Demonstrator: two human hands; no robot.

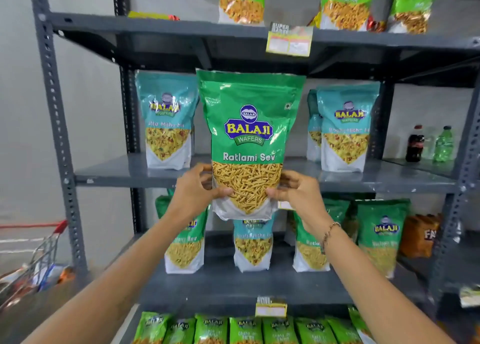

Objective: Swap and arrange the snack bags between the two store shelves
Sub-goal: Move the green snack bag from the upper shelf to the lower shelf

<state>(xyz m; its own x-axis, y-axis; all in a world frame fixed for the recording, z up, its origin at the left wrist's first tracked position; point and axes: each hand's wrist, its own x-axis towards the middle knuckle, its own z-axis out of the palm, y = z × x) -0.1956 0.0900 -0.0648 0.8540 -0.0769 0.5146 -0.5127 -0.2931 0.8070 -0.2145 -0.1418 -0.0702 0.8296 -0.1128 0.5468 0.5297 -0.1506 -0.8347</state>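
Observation:
A green Ratlami Sev bag (249,125) is held upright in front of the middle shelf (124,173). My left hand (197,187) grips its lower left edge and my right hand (293,190) its lower right edge. Teal Khatta Mitha bags stand on that shelf at the left (167,120) and at the right (344,128). On the lower shelf (233,284) stand green Ratlami Sev bags (185,245) (381,237) and one teal bag (253,245) in the middle, partly hidden by the held bag and my arms.
Light green snack bags (345,4) stand on the top shelf, and several more (246,329) line the bottom shelf. Two drink bottles (415,143) stand on the neighbouring shelf at the right. A shopping cart (33,260) sits at the lower left. A price tag (289,40) hangs overhead.

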